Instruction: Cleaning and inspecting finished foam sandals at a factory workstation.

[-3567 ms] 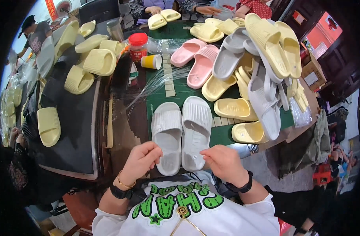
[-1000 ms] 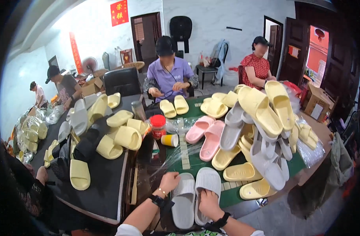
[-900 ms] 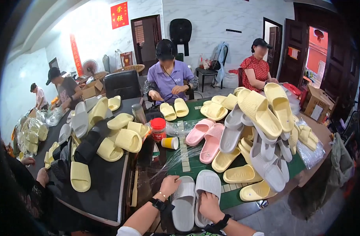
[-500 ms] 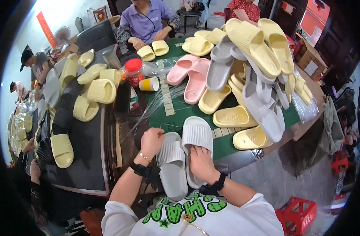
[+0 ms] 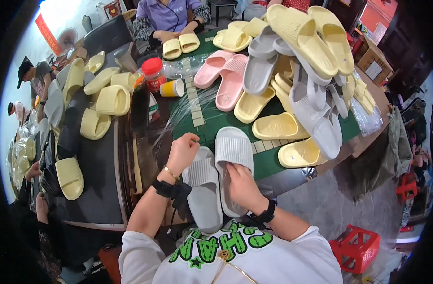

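Observation:
Two light grey ribbed slide slippers lie side by side at the near table edge, toes pointing away from me. My left hand [image 5: 182,150] hovers just above the toe of the left slipper [image 5: 203,189]; its fingers are pinched together, and what they hold, if anything, is too small to name. On the right slipper [image 5: 234,150], my right hand [image 5: 242,187] has its bent fingers at the rear edge of the strap, gripping there. Part of that slipper's footbed is hidden under the hand.
Yellow and grey slippers [image 5: 304,47] are heaped at the right, beside a pink pair [image 5: 232,83]. A red-lidded jar [image 5: 152,74] and yellow paper cup [image 5: 173,88] stand left. More slippers cover the dark left table [image 5: 98,175]. Across sits a co-worker [image 5: 166,19]. A red crate [image 5: 356,248] is on the floor.
The view has tilted, so the table appears higher. My right fingers have shifted from under the strap to its left rear edge. The left hand stays pinched near the left slipper's toe.

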Motion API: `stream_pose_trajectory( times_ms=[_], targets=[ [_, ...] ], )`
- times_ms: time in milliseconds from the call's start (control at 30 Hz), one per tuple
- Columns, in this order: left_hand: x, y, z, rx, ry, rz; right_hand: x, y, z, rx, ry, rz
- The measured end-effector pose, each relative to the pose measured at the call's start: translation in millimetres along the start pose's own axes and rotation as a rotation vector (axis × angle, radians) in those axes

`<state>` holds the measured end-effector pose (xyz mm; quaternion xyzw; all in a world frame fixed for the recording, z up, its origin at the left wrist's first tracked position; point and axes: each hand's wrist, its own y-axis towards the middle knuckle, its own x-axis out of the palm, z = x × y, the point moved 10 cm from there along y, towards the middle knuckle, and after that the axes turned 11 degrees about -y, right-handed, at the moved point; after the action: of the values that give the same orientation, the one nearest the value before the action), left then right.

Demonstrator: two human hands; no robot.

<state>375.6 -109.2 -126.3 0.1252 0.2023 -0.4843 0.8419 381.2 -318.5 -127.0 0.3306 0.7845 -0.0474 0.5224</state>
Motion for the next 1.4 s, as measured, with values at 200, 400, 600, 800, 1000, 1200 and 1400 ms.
stream_pose_trajectory(
  times_ms=[200,400,600,800,1000,1200,1400],
  targets=[
    [-2,2,-12,0.003,-0.037,-0.009,-39,-18,4,0.051,0.152,0.15],
    [-5,2,-22,-0.084,-0.076,-0.013,-42,-28,-4,0.047,0.209,0.022],
    [-4,3,-15,-0.086,-0.107,-0.013,-14,-29,-38,-0.062,0.126,-0.281],
    [-5,-2,-16,-0.071,-0.104,-0.02,16,-38,-27,-0.059,-0.156,-0.373],
    [4,6,-8,-0.118,-0.135,-0.063,14,-36,-9,-0.02,-0.153,-0.26],
    [16,13,2,-0.046,-0.067,-0.112,-6,-28,-15,-0.032,-0.131,-0.147],
    [14,11,3,-0.116,-0.062,-0.13,4,-32,-18,-0.115,-0.199,-0.216]
  ],
)
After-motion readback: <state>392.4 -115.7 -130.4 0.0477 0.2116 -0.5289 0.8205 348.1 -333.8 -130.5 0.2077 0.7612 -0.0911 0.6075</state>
